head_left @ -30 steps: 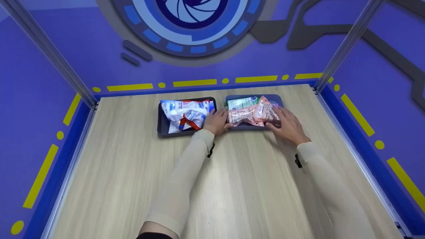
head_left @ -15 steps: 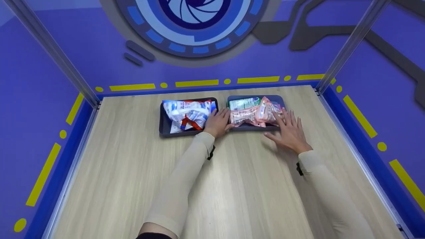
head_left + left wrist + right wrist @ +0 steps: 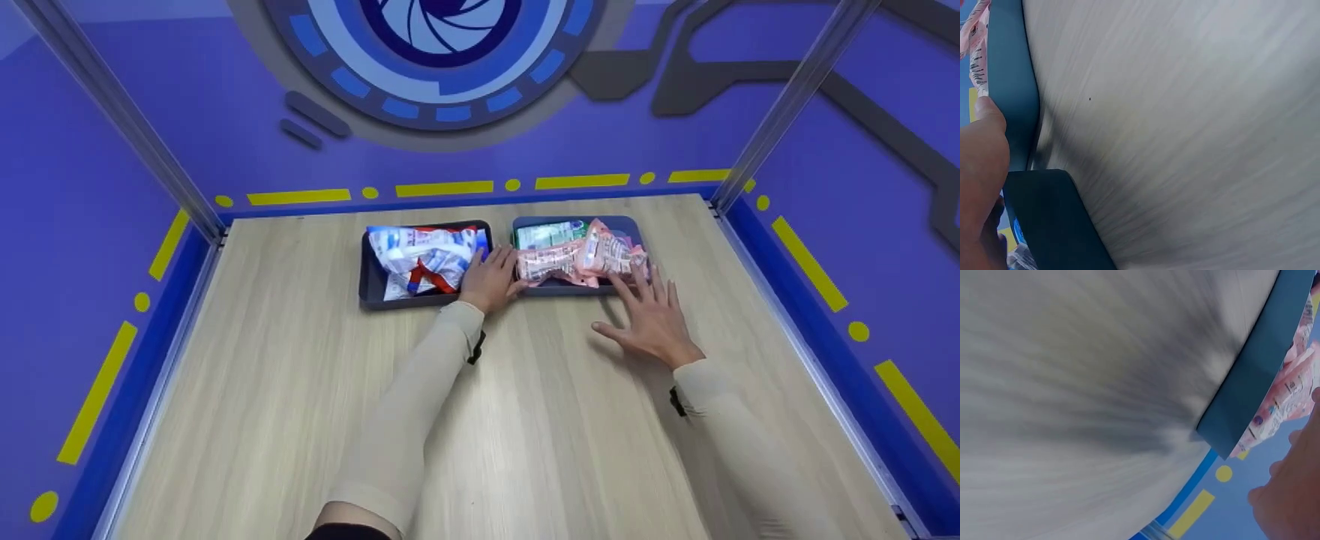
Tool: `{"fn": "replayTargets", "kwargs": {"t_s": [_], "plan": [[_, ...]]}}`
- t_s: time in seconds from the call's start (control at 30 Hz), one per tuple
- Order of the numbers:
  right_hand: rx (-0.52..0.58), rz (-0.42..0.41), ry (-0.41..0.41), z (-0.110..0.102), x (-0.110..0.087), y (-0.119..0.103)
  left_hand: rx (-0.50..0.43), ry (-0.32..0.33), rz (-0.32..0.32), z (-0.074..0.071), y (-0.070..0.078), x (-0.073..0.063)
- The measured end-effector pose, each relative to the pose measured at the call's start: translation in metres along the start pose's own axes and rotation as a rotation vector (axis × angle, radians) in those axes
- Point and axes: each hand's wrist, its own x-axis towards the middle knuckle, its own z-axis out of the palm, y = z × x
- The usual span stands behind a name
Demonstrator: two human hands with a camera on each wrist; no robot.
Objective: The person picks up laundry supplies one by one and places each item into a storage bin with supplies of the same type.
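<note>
Two shallow dark trays stand side by side at the back of the table. In the left tray (image 3: pixel 373 289) lie white and blue plastic packets (image 3: pixel 420 251) with red parts. The right tray (image 3: pixel 574 291) holds pink printed packets (image 3: pixel 551 262) and a green and white packet (image 3: pixel 551 233). My left hand (image 3: pixel 489 281) lies over the gap between the trays, fingers straight, thumb at the right tray's near corner. In the left wrist view that thumb (image 3: pixel 991 115) overlaps the tray's wall. My right hand (image 3: pixel 651 319) is spread at the right tray's near right corner, holding nothing.
The wooden table (image 3: pixel 540 420) extends toward me from the trays. A blue-purple back wall (image 3: pixel 465 169) with yellow marks rises close behind them. Side panels with metal rails (image 3: pixel 810 352) bound the table left and right.
My right hand has drawn back toward me from the pink packets, and its fingers have spread. The left hand has stayed between the trays.
</note>
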Motion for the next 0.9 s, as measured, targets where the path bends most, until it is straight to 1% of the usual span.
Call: {"fn": "replayTargets", "kwargs": {"t_s": [0.07,0.23,0.43,0.63,0.73,0.83,0.9], "plan": [[-0.010,-0.005,-0.006,0.001,0.000,-0.003,0.029,0.000,-0.002,0.001,-0.001,0.001],[-0.024,-0.005,-0.006,0.003,0.001,-0.007,0.120,0.026,-0.004,0.000,-0.006,0.002],[-0.010,-0.015,-0.010,0.002,0.000,-0.005,0.192,0.096,0.005,-0.003,-0.009,-0.001],[0.007,-0.001,0.002,-0.002,-0.004,0.001,0.188,0.170,0.037,-0.009,-0.010,-0.011],[0.015,0.003,0.018,-0.004,-0.005,0.004,0.203,0.200,0.033,-0.013,-0.010,-0.016],[0.038,0.006,0.042,-0.005,-0.008,0.006,0.180,0.230,0.026,-0.015,-0.011,-0.022],[0.049,0.009,0.053,-0.007,-0.011,0.008,0.139,0.245,0.020,-0.016,-0.012,-0.026]]}}
